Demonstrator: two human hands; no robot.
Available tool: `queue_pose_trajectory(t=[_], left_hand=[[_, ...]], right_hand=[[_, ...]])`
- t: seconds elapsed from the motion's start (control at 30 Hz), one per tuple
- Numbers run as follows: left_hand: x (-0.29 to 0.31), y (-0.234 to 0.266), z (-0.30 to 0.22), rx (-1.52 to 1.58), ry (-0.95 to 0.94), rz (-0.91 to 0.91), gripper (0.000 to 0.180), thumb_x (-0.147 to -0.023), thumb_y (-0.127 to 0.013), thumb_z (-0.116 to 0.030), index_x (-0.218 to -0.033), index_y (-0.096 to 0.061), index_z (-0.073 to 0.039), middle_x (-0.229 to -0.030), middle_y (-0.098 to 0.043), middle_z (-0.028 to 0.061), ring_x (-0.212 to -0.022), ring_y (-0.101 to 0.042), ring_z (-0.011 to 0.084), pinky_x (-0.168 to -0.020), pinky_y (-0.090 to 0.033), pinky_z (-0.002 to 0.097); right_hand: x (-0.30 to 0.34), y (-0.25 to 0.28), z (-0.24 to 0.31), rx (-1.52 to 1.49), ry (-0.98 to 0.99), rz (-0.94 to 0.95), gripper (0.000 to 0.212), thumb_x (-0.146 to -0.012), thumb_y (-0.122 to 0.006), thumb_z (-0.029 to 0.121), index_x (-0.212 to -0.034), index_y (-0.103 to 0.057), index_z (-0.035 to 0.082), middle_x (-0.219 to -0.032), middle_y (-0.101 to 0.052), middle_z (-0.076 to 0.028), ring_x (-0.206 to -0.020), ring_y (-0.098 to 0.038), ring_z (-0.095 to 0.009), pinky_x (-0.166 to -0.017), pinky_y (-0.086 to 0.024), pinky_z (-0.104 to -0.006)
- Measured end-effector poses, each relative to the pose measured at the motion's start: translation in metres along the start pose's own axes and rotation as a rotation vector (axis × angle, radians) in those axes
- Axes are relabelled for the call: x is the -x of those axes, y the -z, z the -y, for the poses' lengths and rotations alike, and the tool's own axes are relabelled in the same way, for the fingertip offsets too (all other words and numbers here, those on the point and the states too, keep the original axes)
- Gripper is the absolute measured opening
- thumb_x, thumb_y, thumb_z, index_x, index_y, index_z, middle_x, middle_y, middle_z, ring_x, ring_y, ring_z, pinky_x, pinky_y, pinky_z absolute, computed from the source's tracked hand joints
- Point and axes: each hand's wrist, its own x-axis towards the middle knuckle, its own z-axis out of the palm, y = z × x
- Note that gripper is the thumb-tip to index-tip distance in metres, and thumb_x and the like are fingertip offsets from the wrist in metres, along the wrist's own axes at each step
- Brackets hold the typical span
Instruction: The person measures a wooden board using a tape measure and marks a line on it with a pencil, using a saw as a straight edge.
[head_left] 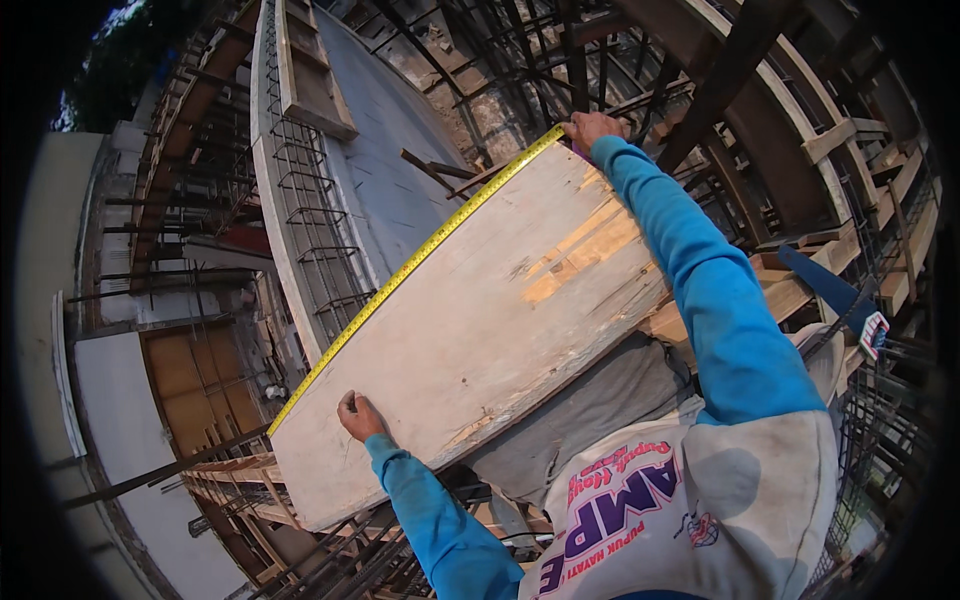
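A pale, worn plywood board [450, 310] lies slanted in front of me, with peeled patches of bare wood near its right end. Along its far edge stretches a yellow tape measure [420, 255], from the lower left corner up to the upper right. My right hand [595, 132] is closed on the tape measure at the board's upper right corner. Near the left end, my left hand [358, 415] rests on the board with its fingers curled together, a little apart from the tape. What those fingers hold, if anything, is too small to make out.
A handsaw [832, 288] with a blue blade lies on timbers at the right. Beyond the board stand a rebar cage [310, 195], a grey concrete slab [385, 120] and a wooden form [310, 70]. Steel bars and scaffold timbers crowd around and below.
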Motion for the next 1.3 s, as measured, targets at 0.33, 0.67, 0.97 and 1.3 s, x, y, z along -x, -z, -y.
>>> queue_pose_trajectory(t=[0.33,0.67,0.97,1.3], left_hand=[[0.05,0.017,-0.214,0.5,-0.271,0.233,0.032,-0.088,-0.06,-0.022,-0.114,-0.059,-0.003,-0.116,-0.057,0.0129,-0.111,-0.051,0.0243,-0.094,-0.04,0.0403],[0.14,0.147,-0.432,1.556,-1.395,0.154,0.044,-0.091,-0.059,-0.032,-0.133,-0.048,-0.028,-0.141,-0.041,-0.0075,-0.135,-0.026,0.0162,-0.087,-0.038,0.0484],[0.162,0.155,-0.429,1.363,-1.304,0.045,0.031,-0.09,-0.06,-0.026,-0.121,-0.056,-0.023,-0.129,-0.049,-0.01,-0.129,-0.033,0.0109,-0.087,-0.038,0.0465],[0.164,0.143,-0.448,1.654,-1.445,0.03,0.041,-0.085,-0.066,-0.024,-0.124,-0.052,-0.023,-0.132,-0.046,-0.0086,-0.128,-0.033,0.0141,-0.089,-0.039,0.0358]], right_hand=[[-0.009,-0.018,-0.009,-0.001,-0.038,0.002,0.043,-0.091,-0.047,0.048,-0.115,-0.06,0.015,-0.114,-0.063,-0.014,-0.106,-0.058,-0.033,-0.09,-0.046,-0.0454],[-0.01,-0.021,-0.011,0.007,-0.062,0.027,0.046,-0.091,-0.045,0.051,-0.118,-0.06,0.016,-0.117,-0.062,-0.013,-0.108,-0.058,-0.032,-0.092,-0.046,-0.0436],[0.004,-0.009,-0.002,-0.036,-0.028,0.005,0.043,-0.092,-0.046,0.045,-0.115,-0.061,0.013,-0.112,-0.064,-0.015,-0.106,-0.059,-0.034,-0.091,-0.046,-0.043],[0.008,-0.008,-0.003,-0.058,-0.039,0.052,0.043,-0.092,-0.047,0.045,-0.119,-0.059,0.014,-0.117,-0.061,-0.013,-0.109,-0.057,-0.032,-0.094,-0.045,-0.0432]])
